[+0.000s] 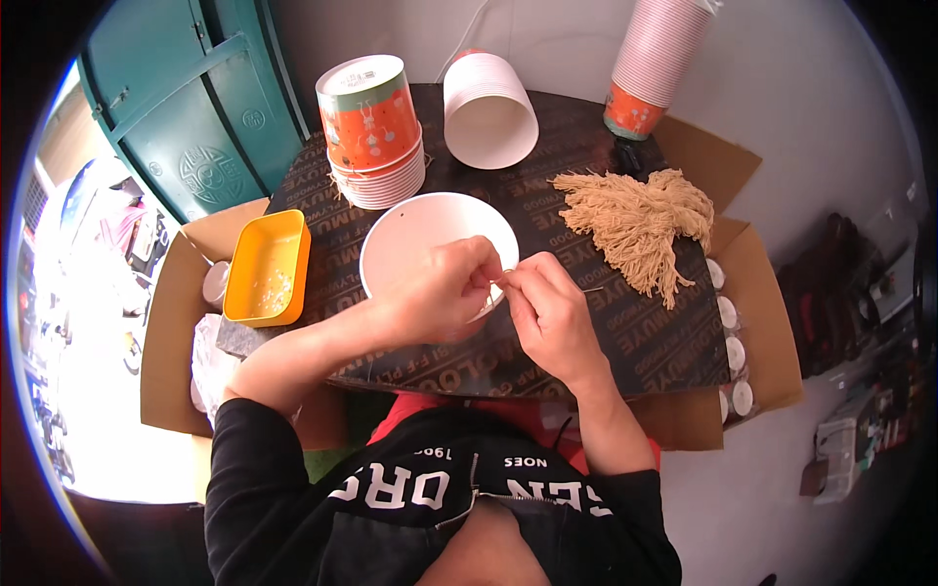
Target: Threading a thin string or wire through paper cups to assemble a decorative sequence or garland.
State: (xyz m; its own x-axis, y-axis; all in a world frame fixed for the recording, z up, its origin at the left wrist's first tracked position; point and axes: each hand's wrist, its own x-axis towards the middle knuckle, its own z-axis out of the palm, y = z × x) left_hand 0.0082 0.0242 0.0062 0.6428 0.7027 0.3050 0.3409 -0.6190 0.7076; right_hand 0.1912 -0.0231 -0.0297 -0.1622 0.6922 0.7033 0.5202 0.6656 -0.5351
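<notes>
L hand over wht paper bowl, fingers pinched tog. by its R rim, grip contents too small to tell. R hand just beside, fingertips nearly meeting L's, fingers clenched on thin rod poking out to R. Bowl at front-ctr of dk table, open side up. Tan cord bundle on R; yel. tray w/ small wht bits on L; orange-patterned bucket stack behind bowl.
</notes>
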